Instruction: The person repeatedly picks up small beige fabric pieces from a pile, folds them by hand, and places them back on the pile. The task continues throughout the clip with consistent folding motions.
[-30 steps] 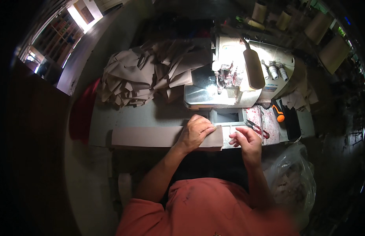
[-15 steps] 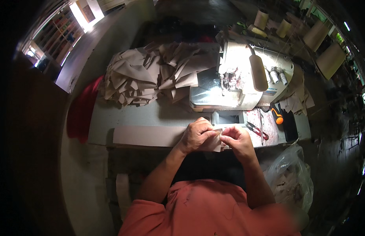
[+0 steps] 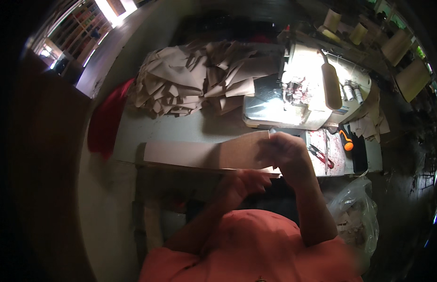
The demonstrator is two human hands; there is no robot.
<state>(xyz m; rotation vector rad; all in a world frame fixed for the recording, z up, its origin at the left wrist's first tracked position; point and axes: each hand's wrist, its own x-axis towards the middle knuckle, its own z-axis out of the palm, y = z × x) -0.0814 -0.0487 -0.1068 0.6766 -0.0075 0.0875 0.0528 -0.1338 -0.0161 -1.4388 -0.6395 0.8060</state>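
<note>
A long beige fabric strip (image 3: 181, 154) lies along the front edge of the sewing table, its right end lifted and bent over. My right hand (image 3: 291, 152) is closed around that raised end, in front of the sewing machine (image 3: 357, 73). My left hand (image 3: 242, 184) is below the table's edge, close under the strip and apart from my right hand. Motion smears its fingers, so I cannot tell whether they hold anything. To the right of my right hand lie red-handled thread snips (image 3: 323, 157).
A heap of beige fabric pieces (image 3: 176, 77) covers the table's back left. Red cloth (image 3: 105, 122) hangs at the left end. An orange-tipped tool (image 3: 347, 144) lies at right, above a clear plastic bag (image 3: 357, 207) of scraps. Thread cones (image 3: 412, 80) stand behind.
My left hand has let go of the fabric and dropped toward me, below the table edge. My right hand has lifted the strip's end. The view has shifted slightly.
</note>
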